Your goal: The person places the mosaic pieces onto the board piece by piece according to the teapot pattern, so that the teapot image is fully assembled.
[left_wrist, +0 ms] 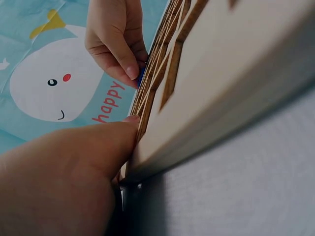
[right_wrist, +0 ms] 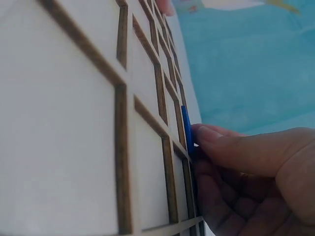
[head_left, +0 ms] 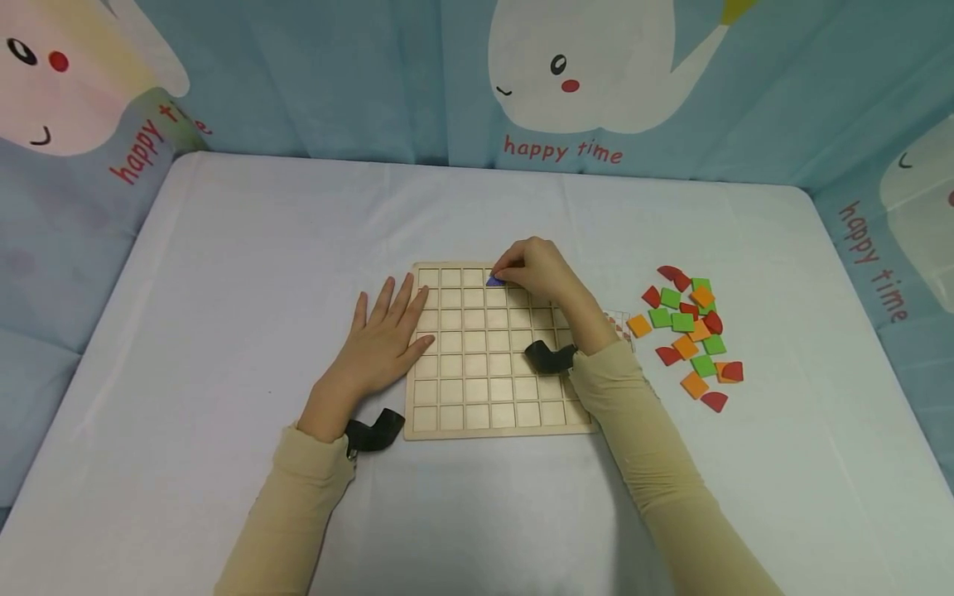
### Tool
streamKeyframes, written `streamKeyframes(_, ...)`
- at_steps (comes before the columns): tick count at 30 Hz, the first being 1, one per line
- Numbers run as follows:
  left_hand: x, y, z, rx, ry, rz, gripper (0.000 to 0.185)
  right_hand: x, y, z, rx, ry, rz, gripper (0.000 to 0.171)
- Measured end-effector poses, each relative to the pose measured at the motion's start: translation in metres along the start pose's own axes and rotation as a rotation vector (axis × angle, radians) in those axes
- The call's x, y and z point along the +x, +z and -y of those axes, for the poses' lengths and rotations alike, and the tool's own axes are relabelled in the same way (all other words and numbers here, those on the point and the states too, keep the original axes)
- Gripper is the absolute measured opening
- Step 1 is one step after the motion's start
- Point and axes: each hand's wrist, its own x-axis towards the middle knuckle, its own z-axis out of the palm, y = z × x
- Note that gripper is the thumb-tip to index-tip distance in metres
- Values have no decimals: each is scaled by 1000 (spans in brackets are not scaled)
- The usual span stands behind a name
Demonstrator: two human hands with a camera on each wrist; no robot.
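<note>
Grid board [head_left: 477,364], wooden, is lying flat on the white tabletop [head_left: 224,290]. R hand [head_left: 542,269] is pinching a small blue piece [head_left: 494,282] btwn thumb & fingers at the board's far row; can't tell if it's fully seated. L hand [head_left: 376,352] is resting flat, fingers spread, thumb on the board's L side. Red, green & orange pieces [head_left: 681,323] are lying scattered to the R, near a patterned sheet [head_left: 620,323], partly hidden.

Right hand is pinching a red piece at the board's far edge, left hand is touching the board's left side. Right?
One miss: the piece is blue, not red, as the right wrist view shows. Right hand pinching it at the far edge of the board, left hand touching the left side: correct.
</note>
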Motion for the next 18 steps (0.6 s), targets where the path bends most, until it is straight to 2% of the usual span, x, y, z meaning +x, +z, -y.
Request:
streamKeyframes(5, 0, 0, 0, -5, 3, 2, 69, 0, 0, 0, -19, -16, 18, 14)
streamKeyframes(10, 0, 1, 0, -8, 5, 5, 70, -3, -3, -2, 0, -7, -5, 15)
streamKeyframes(18, -1, 1, 1, 6, 0, 4, 70, -22, -18, -6, 135, 27, -51, 15)
